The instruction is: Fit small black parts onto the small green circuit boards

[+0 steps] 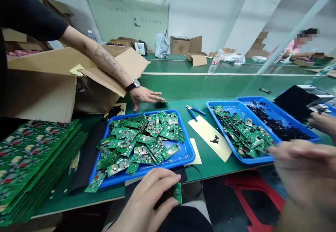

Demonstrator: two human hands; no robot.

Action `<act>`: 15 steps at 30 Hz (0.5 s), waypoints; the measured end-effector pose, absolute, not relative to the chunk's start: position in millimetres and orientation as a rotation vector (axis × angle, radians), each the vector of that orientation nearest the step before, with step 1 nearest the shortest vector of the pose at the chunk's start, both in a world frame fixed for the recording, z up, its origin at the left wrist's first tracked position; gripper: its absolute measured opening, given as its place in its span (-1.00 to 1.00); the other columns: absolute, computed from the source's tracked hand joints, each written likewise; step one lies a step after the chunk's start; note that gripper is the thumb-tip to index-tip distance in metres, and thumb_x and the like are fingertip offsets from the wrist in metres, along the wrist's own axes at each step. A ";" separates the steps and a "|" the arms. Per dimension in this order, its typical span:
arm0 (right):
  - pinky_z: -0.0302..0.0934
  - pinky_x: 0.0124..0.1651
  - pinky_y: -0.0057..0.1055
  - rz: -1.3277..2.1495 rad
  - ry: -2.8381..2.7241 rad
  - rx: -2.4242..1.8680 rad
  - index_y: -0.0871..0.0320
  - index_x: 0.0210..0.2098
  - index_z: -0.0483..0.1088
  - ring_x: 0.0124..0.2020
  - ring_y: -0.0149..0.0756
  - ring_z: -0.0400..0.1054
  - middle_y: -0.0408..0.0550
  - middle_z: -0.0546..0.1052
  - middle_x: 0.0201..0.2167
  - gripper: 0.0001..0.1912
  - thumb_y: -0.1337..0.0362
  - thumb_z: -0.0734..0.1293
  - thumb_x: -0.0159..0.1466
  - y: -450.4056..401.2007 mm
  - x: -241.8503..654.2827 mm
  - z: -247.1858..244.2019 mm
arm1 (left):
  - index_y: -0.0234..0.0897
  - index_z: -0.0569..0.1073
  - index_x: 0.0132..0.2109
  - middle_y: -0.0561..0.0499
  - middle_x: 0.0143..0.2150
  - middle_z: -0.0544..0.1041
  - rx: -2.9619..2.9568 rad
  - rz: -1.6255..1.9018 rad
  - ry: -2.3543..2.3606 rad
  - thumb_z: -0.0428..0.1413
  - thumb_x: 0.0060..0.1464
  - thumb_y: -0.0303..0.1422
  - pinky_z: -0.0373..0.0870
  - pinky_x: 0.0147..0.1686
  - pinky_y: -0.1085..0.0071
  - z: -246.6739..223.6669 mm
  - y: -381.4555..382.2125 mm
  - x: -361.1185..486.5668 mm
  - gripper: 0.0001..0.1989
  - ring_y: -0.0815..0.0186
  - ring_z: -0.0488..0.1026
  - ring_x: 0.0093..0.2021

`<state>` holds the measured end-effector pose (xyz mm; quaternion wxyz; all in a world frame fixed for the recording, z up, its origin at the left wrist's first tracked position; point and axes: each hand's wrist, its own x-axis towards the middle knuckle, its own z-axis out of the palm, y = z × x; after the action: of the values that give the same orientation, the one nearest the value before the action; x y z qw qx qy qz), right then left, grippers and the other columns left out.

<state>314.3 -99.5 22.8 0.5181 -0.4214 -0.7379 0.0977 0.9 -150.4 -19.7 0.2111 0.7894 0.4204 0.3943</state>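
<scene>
My left hand (154,197) is closed around a small green circuit board (177,192) at the bottom middle, the board's end showing between thumb and fingers. At the lower right, my right hand (307,172) is smeared by motion, and its fingers cannot be made out. It appears in front of the right end of a blue tray (252,161) of circuit boards. Just beyond my left hand stands another blue tray (187,155), heaped with loose circuit boards (147,139). One board (96,182) hangs over its near left corner.
A co-worker's hand (144,94) reaches from the left to a board (162,101). Another person's hand (324,121) is at the right edge. Stacked board panels (34,162), a cardboard box (39,91), blue cutters (194,112), yellow paper (210,134) and a tray of black parts (278,121) surround the work area.
</scene>
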 end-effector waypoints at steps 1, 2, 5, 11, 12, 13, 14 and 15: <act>0.42 -0.28 -0.31 0.430 -1.677 -0.966 -0.09 -0.15 0.44 -0.30 -0.22 0.50 -0.07 0.55 -0.31 -0.71 0.17 0.10 0.40 -97.3 300.8 22.5 | -0.16 0.38 0.04 -0.07 -0.13 0.52 2.252 1.135 1.162 0.06 0.14 -0.42 0.49 -0.16 0.41 -20.0 -149.4 1.5 -0.70 0.26 0.50 -0.11; 0.43 -0.24 -0.34 0.576 -1.664 -0.965 -0.04 -0.19 0.46 -0.28 -0.23 0.50 -0.09 0.57 -0.31 -0.81 0.23 0.20 0.36 -96.9 285.3 22.1 | -0.21 0.39 0.01 -0.09 -0.13 0.53 2.320 1.178 1.155 0.06 0.14 -0.44 0.49 -0.15 0.40 -20.4 -148.4 1.9 -0.72 0.26 0.49 -0.10; 0.44 -0.17 -0.36 0.828 -1.967 -0.905 0.10 -0.21 0.48 -0.24 -0.24 0.49 -0.06 0.58 -0.30 -0.83 0.26 0.24 0.33 -103.1 237.8 22.2 | -0.29 0.43 -0.04 -0.10 -0.15 0.54 2.520 1.254 1.183 0.10 0.10 -0.52 0.48 -0.08 0.36 -21.4 -147.6 2.9 -0.74 0.26 0.49 -0.09; 0.07 0.14 0.17 0.107 -1.967 -0.962 0.12 -0.36 0.47 0.01 -0.01 0.30 0.07 0.43 -0.12 -0.86 0.37 0.27 0.24 -117.9 213.5 31.8 | -0.25 0.48 -0.06 -0.06 -0.17 0.58 2.665 1.285 1.290 0.07 0.10 -0.56 0.46 -0.06 0.25 -14.5 -156.8 2.5 -0.72 0.22 0.50 -0.09; 0.04 0.15 0.18 0.063 -1.934 -0.998 0.12 -0.43 0.45 0.00 0.00 0.30 0.05 0.42 -0.14 -0.85 0.39 0.28 0.22 -118.6 219.1 33.5 | -0.24 0.49 -0.06 -0.05 -0.17 0.58 2.667 1.288 1.297 0.06 0.11 -0.55 0.45 -0.05 0.24 -12.8 -158.7 1.9 -0.73 0.21 0.50 -0.08; 0.06 0.15 0.16 0.060 -1.908 -1.028 0.13 -0.48 0.42 -0.03 -0.01 0.31 0.03 0.41 -0.17 -0.84 0.41 0.28 0.21 -118.9 225.7 35.0 | -0.23 0.49 -0.06 -0.05 -0.17 0.59 2.675 1.281 1.295 0.06 0.11 -0.53 0.45 -0.04 0.23 -11.2 -160.3 1.3 -0.73 0.21 0.49 -0.08; 0.11 0.13 0.11 0.079 -1.885 -1.055 0.12 -0.50 0.40 -0.07 -0.04 0.34 0.02 0.42 -0.21 -0.83 0.40 0.29 0.21 -118.9 232.3 36.2 | -0.23 0.49 -0.05 -0.04 -0.18 0.59 2.683 1.275 1.286 0.07 0.11 -0.53 0.45 -0.04 0.23 -10.1 -161.5 0.9 -0.73 0.21 0.49 -0.07; 0.15 0.12 0.06 0.107 -1.864 -1.081 0.12 -0.50 0.39 -0.11 -0.08 0.36 0.01 0.42 -0.23 -0.83 0.40 0.29 0.22 -118.8 238.1 37.3 | -0.23 0.49 -0.05 -0.03 -0.18 0.59 2.692 1.273 1.267 0.08 0.10 -0.52 0.44 -0.03 0.24 -9.5 -162.4 0.9 -0.73 0.21 0.49 -0.06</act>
<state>238.1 -118.8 37.3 0.4727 -0.4416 -0.7614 0.0438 0.9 -162.4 -9.5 -0.0472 0.8309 0.3911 0.3928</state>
